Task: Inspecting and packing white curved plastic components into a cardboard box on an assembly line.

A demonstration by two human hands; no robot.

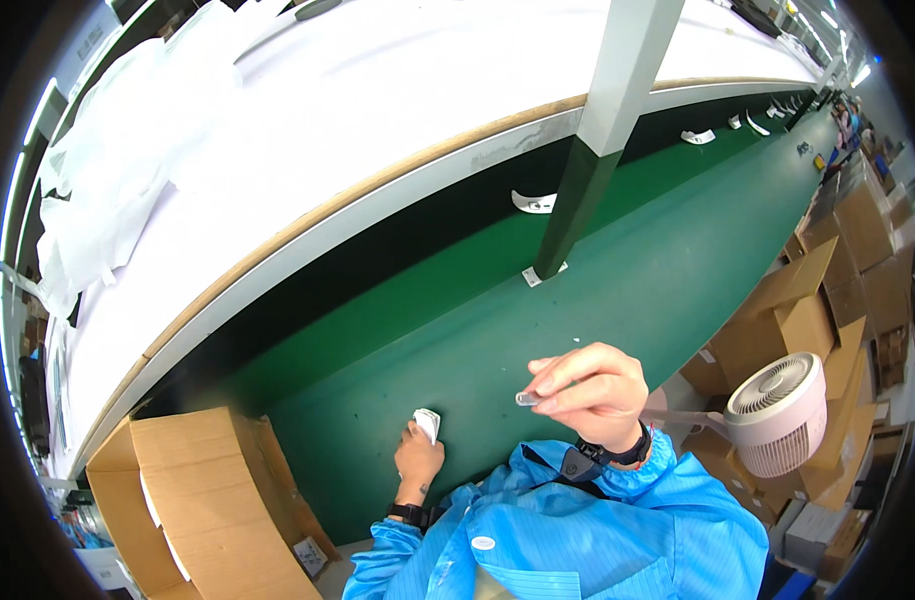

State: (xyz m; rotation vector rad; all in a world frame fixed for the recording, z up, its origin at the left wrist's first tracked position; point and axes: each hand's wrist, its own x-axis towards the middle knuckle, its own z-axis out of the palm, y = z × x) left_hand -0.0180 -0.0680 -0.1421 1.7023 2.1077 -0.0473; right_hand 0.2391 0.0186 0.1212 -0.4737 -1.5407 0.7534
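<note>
1. Clock face over the whole view, twelve at the top: here's the left hand [419,462] near seven o'clock, clamped on a small white piece [428,424] over the green table [668,260].
2. Across to four o'clock, well apart from it, the right hand [603,395] pinches a small clear piece [526,398] between its fingertips, too small to name!
3. Out to eight o'clock, a big brown carton [193,460], and look inside: white edges [176,557] peek out, too covered to say what they belong to.
4. Swing to one o'clock: a grey-and-green post [633,60] rises from the table, a curved white strip [531,203] at its left; more such strips [698,137] lie along two o'clock.
5. Between three and four, brown cartons [806,325] crowd in, flaps spread, contents hidden; a pale fan [778,400] stands before them.
6. And at ten, thin white sheeting [128,150] sprawls over the white upper shelf [328,130].
</note>
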